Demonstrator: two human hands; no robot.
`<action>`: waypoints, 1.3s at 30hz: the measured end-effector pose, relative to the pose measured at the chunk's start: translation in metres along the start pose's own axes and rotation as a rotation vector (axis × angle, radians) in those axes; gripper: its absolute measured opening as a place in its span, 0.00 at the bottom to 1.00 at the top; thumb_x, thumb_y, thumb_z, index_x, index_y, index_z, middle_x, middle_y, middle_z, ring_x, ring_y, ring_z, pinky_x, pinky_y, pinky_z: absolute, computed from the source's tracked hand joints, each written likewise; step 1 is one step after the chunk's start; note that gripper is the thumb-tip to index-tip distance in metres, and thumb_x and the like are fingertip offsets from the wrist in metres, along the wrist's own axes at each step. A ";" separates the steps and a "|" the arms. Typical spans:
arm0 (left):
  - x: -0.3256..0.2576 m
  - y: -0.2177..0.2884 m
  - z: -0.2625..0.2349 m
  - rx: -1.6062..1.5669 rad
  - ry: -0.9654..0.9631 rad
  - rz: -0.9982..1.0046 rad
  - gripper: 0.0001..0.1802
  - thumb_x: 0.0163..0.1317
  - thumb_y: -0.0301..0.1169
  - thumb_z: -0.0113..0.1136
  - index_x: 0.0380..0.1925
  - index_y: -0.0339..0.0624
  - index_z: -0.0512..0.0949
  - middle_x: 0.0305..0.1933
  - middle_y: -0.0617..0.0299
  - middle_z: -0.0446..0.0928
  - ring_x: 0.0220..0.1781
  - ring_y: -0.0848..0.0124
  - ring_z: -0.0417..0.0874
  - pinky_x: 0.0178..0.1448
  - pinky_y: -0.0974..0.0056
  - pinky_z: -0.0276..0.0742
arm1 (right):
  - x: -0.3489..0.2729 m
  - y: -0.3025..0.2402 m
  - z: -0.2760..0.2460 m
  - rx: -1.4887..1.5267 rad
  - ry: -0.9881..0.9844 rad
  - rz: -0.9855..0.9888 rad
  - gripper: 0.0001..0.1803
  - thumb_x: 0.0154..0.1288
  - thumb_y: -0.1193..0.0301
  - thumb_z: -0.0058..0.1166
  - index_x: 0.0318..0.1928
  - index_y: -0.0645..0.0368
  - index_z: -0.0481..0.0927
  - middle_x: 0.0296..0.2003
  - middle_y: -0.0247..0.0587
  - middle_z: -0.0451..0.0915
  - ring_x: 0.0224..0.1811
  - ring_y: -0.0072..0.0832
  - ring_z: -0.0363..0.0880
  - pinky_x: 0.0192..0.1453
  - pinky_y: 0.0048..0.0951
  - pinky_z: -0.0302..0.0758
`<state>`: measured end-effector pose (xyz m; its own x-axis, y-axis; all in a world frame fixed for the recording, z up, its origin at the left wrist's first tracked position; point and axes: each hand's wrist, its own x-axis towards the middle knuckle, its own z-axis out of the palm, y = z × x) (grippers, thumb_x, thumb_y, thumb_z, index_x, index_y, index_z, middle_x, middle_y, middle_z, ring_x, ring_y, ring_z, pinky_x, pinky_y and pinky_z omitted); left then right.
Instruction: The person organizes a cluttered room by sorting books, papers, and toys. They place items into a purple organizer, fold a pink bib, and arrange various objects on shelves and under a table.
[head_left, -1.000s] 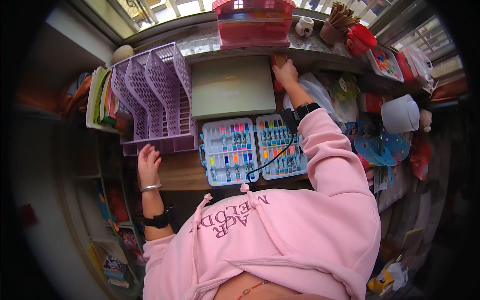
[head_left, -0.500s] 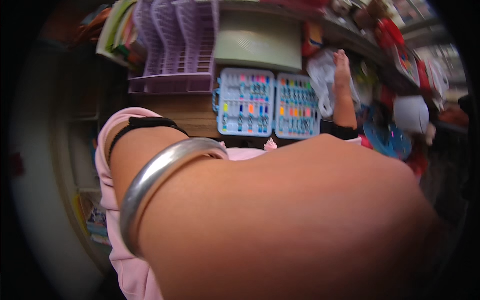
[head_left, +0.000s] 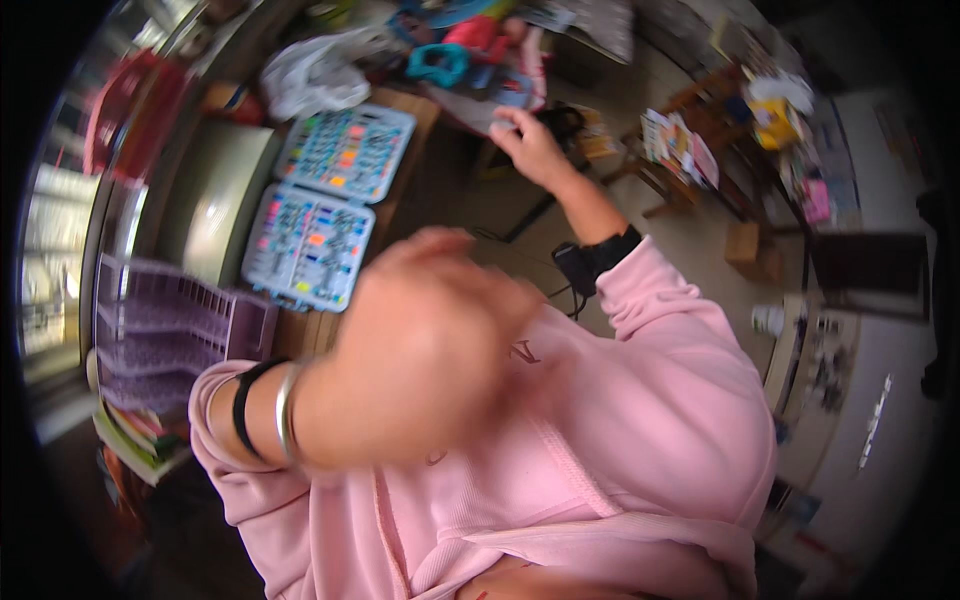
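Observation:
In front of my chest is my left hand (head_left: 430, 330), its fingers smeared by motion; a silver bangle (head_left: 286, 415) and a black band circle its wrist. Nothing can be made out in it. My right hand (head_left: 530, 147) is stretched out past the desk's corner with its fingers apart, apparently holding nothing; a black strap (head_left: 610, 255) is round that wrist. Beyond my left hand, on the wooden desk (head_left: 408, 205), lies an open light-blue case (head_left: 368, 192) with small compartments of colourful pieces. Neither hand appears to touch it.
A purple slatted rack (head_left: 170, 330) and a pale green box (head_left: 215, 205) stand left of the case. A clear plastic bag (head_left: 315, 75) lies beyond it. To the right are a wooden chair (head_left: 715, 100) bearing papers and a cardboard box (head_left: 752, 252) on the floor.
The view has swung round, so the desk and case now appear tilted at upper left. My left arm, which filled the foreground, has drawn back before my chest. The right arm shows more fully.

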<state>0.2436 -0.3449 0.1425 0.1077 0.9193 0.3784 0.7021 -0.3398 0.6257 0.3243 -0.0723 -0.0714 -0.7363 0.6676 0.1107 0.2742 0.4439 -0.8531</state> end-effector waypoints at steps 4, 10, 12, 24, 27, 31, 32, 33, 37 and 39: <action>0.034 -0.092 0.076 -0.671 -0.014 -0.500 0.05 0.59 0.27 0.52 0.32 0.39 0.76 0.31 0.60 0.77 0.35 0.67 0.78 0.52 0.63 0.69 | -0.095 -0.042 -0.042 -0.112 0.343 -0.339 0.17 0.53 0.72 0.55 0.44 0.63 0.74 0.42 0.49 0.75 0.45 0.42 0.74 0.51 0.34 0.70; 0.070 -0.099 0.246 -1.930 -0.306 -0.275 0.34 0.66 0.53 0.33 0.61 0.37 0.59 0.59 0.50 0.66 0.61 0.59 0.66 0.63 0.58 0.62 | -0.145 -0.052 -0.045 -0.462 0.203 -0.881 0.35 0.57 0.53 0.50 0.62 0.55 0.59 0.62 0.46 0.60 0.67 0.40 0.52 0.71 0.42 0.41; 0.089 -0.071 0.280 -1.958 -0.252 -0.203 0.33 0.66 0.53 0.34 0.61 0.40 0.59 0.61 0.52 0.65 0.63 0.60 0.64 0.65 0.57 0.59 | -0.156 -0.009 -0.074 -0.507 0.245 -0.840 0.39 0.57 0.47 0.47 0.63 0.55 0.57 0.63 0.45 0.59 0.68 0.39 0.50 0.71 0.41 0.40; 0.263 0.095 0.509 -0.146 -0.340 0.529 0.29 0.62 0.49 0.43 0.59 0.45 0.64 0.64 0.50 0.60 0.70 0.48 0.49 0.68 0.41 0.42 | -0.332 0.200 -0.310 1.636 0.075 0.250 0.45 0.60 0.34 0.26 0.65 0.58 0.54 0.62 0.54 0.59 0.64 0.48 0.58 0.66 0.48 0.56; 0.295 0.083 0.557 0.069 -0.257 0.518 0.39 0.56 0.61 0.42 0.62 0.48 0.61 0.63 0.52 0.62 0.70 0.51 0.52 0.69 0.43 0.41 | -0.341 0.200 -0.351 1.733 0.232 0.384 0.44 0.61 0.35 0.28 0.64 0.58 0.55 0.62 0.52 0.59 0.64 0.45 0.58 0.67 0.47 0.55; 0.319 0.045 0.612 0.272 -0.337 0.334 0.41 0.55 0.65 0.39 0.62 0.51 0.60 0.60 0.53 0.66 0.68 0.53 0.56 0.69 0.45 0.42 | -0.357 0.239 -0.400 1.757 0.114 0.512 0.44 0.62 0.37 0.30 0.63 0.64 0.54 0.59 0.46 0.64 0.61 0.32 0.64 0.63 0.39 0.61; 0.328 0.031 0.628 0.276 -0.407 0.245 0.40 0.56 0.63 0.39 0.62 0.51 0.60 0.59 0.53 0.67 0.67 0.54 0.58 0.69 0.45 0.43 | -0.353 0.257 -0.411 1.659 0.082 0.517 0.44 0.62 0.37 0.31 0.63 0.65 0.54 0.60 0.46 0.63 0.60 0.32 0.64 0.62 0.38 0.63; 0.336 0.014 0.643 0.273 -0.467 0.166 0.38 0.57 0.62 0.40 0.62 0.51 0.60 0.58 0.54 0.69 0.66 0.56 0.60 0.69 0.46 0.43 | -0.348 0.275 -0.422 1.558 0.052 0.518 0.45 0.62 0.38 0.31 0.63 0.66 0.54 0.61 0.45 0.62 0.60 0.31 0.65 0.60 0.37 0.64; 0.385 -0.090 0.710 0.319 -0.786 -0.396 0.27 0.53 0.25 0.52 0.57 0.44 0.64 0.54 0.53 0.72 0.55 0.61 0.74 0.59 0.57 0.66 | -0.322 0.356 -0.475 1.058 -0.031 0.810 0.29 0.67 0.50 0.39 0.54 0.64 0.67 0.47 0.41 0.76 0.48 0.28 0.75 0.52 0.30 0.72; 0.407 -0.158 0.733 -0.211 -0.333 -0.512 0.16 0.47 0.17 0.51 0.39 0.38 0.77 0.39 0.53 0.79 0.41 0.59 0.81 0.46 0.64 0.74 | -0.300 0.405 -0.505 0.895 0.084 0.895 0.21 0.68 0.59 0.41 0.51 0.63 0.70 0.42 0.42 0.78 0.44 0.28 0.77 0.49 0.28 0.73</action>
<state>0.6925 0.2286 -0.3017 0.0323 0.9764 -0.2137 0.5724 0.1572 0.8048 0.9683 0.2091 -0.1926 -0.4603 0.5746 -0.6768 0.1169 -0.7164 -0.6878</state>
